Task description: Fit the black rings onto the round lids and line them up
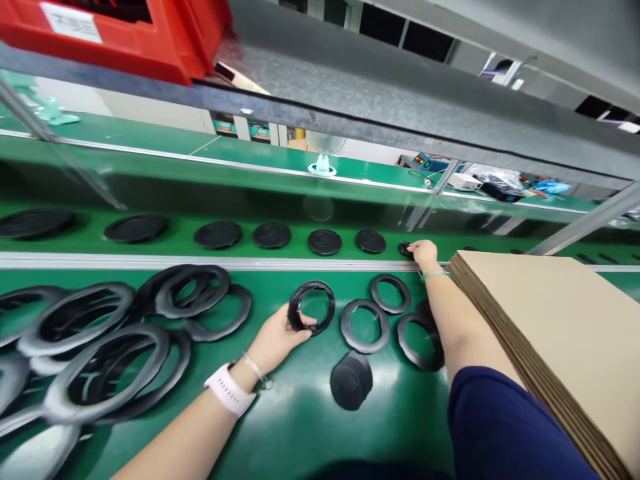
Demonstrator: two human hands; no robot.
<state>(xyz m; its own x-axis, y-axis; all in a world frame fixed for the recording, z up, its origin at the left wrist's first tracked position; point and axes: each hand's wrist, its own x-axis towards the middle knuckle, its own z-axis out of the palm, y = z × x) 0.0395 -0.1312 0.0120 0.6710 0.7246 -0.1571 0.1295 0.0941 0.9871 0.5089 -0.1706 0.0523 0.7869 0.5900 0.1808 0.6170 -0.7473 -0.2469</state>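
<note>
My left hand point(275, 341) grips a black ring point(331, 305) by its left side, thumb below, holding it tilted over the green tabletop point(295, 427). Stretched far forward, my right hand point(424, 253) has its fingers on a small black disc point(404, 249) at the near edge of the green belt point(160, 252); the fingers partly cover it. Between my arms lie several loose rings, among them a grey-black ring point(367, 347) and a smaller black ring point(393, 309). Closer to me are round black caps point(351, 381) that overlap.
Large black rings point(163, 353) are heaped at the left. Several black discs point(325, 242) sit in a row along the belt. A stack of cardboard sheets point(555, 313) stands beside my right arm. Overhead runs a metal shelf point(350, 73) with a red bin point(165, 47).
</note>
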